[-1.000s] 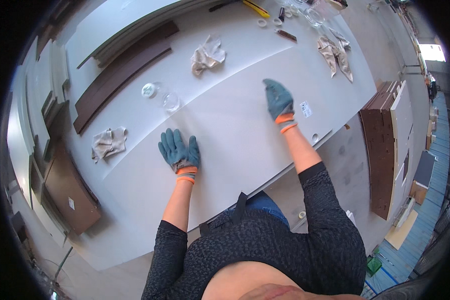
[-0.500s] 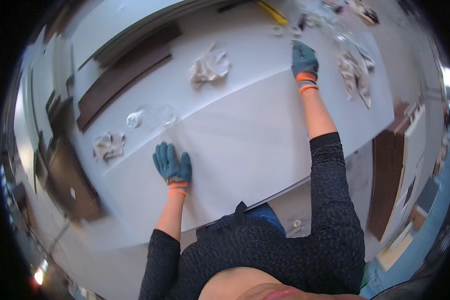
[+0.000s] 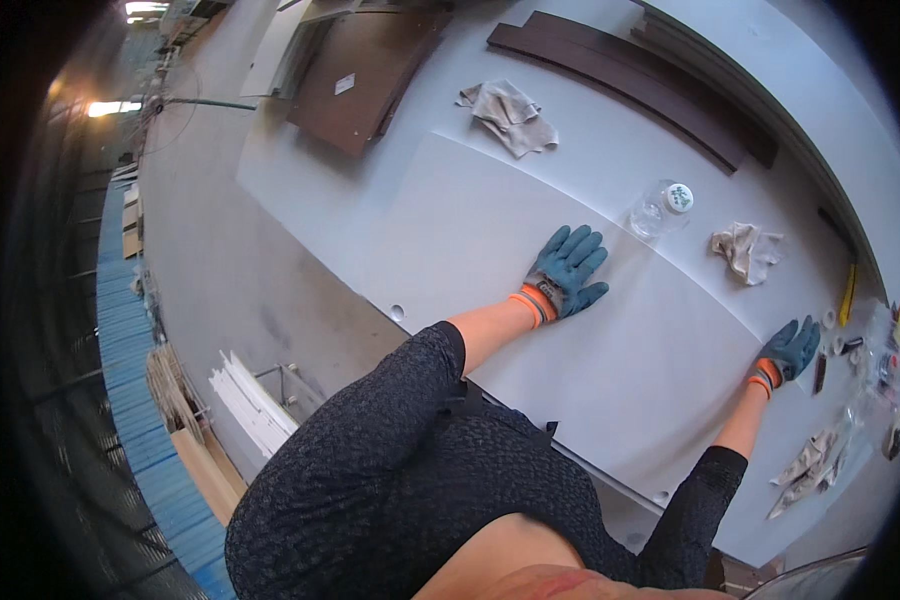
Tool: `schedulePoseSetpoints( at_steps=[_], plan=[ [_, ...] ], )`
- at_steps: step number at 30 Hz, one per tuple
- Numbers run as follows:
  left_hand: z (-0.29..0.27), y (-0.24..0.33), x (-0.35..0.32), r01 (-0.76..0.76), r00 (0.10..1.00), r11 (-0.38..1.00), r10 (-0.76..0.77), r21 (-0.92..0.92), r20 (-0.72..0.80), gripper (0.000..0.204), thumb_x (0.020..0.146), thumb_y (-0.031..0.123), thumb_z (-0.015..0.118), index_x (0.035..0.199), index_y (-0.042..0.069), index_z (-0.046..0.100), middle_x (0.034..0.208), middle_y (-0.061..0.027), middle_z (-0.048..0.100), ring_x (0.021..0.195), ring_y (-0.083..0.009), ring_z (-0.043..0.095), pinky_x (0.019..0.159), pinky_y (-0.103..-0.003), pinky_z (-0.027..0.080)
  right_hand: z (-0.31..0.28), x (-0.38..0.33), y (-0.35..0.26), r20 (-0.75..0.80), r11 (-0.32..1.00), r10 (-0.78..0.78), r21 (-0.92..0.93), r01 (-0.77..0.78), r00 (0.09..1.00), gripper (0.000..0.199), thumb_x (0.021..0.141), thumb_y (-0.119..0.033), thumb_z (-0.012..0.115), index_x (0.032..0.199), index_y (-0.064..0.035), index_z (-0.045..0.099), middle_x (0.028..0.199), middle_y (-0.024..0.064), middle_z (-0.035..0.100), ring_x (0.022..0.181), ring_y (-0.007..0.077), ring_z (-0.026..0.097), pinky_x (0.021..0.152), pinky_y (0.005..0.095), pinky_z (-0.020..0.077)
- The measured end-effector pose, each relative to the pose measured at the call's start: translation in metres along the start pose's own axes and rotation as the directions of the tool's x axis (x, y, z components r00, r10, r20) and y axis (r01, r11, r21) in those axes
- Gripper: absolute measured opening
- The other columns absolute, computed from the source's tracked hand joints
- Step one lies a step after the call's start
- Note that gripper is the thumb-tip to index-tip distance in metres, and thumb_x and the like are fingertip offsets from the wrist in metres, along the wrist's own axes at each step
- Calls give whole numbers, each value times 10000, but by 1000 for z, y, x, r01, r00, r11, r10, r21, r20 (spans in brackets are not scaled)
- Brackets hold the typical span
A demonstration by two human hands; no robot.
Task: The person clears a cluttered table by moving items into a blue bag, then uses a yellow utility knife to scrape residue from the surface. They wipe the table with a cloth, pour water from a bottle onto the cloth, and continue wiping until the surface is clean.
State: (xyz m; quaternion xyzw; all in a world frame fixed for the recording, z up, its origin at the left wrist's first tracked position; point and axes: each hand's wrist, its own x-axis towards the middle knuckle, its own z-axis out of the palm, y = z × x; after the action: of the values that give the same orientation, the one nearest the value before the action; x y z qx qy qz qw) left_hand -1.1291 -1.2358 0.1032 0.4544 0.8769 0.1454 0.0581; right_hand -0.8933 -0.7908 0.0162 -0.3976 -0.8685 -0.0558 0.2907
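Note:
A large pale panel (image 3: 640,350) lies flat on the white work table. My left hand (image 3: 568,268), in a blue-green coated glove with an orange cuff, rests palm down on it with fingers spread. At the panel's right end is my right hand (image 3: 790,350), gloved alike, its fingers stretched out and apart. Neither holds anything. Just beyond the panel's far edge stands a clear jar (image 3: 652,210) with a white, green-marked lid. One crumpled rag (image 3: 748,252) is right of the jar, another rag (image 3: 515,118) farther left.
Dark brown boards (image 3: 620,80) lie along the back, beside stacked pale panels (image 3: 820,110). A brown panel (image 3: 365,75) is at the far left. Near my right hand are a yellow-handled tool (image 3: 848,295), tape rolls, clear plastic wrap and a rag (image 3: 810,470). White strips (image 3: 255,400) stand below left.
My view has swung left, so the table appears turned and shifted right. My right hand has gone from curled to outstretched fingers. The left stays flat on the panel.

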Motion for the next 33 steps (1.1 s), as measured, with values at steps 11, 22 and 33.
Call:
schedulePoseSetpoints(
  at_steps=[11, 22, 33],
  plan=[
    [22, 16, 22, -129, 979, 991, 132, 31, -152, 514, 923, 336, 700, 1327, 30, 618, 1478, -219, 554, 1430, -392, 464, 1229, -565, 275, -63, -76, -77, 135, 959, 283, -67, -276, 950, 478, 971, -334, 622, 1350, -43, 647, 1442, 216, 584, 1396, 399, 484, 1221, 529, 313],
    [46, 3, 6, -194, 962, 971, 216, 138, -169, 526, 935, 324, 686, 1346, 6, 604, 1468, -235, 555, 1429, -409, 459, 1221, -567, 282, -87, -94, -92, 226, 914, 405, -85, -396, 886, 512, 990, -392, 574, 1385, -72, 625, 1519, 164, 544, 1468, 346, 430, 1259, 510, 236],
    [119, 236, 43, -311, 933, 941, 277, -129, -232, 548, 913, 255, 734, 1385, 20, 588, 1577, -223, 440, 1469, -428, 383, 1217, -539, 296, -123, -71, 211, -93, 870, 490, 111, -480, 867, 184, 980, -238, 601, 968, -101, 724, 997, 152, 736, 921, 361, 698, 759, 465, 561]
  ],
)
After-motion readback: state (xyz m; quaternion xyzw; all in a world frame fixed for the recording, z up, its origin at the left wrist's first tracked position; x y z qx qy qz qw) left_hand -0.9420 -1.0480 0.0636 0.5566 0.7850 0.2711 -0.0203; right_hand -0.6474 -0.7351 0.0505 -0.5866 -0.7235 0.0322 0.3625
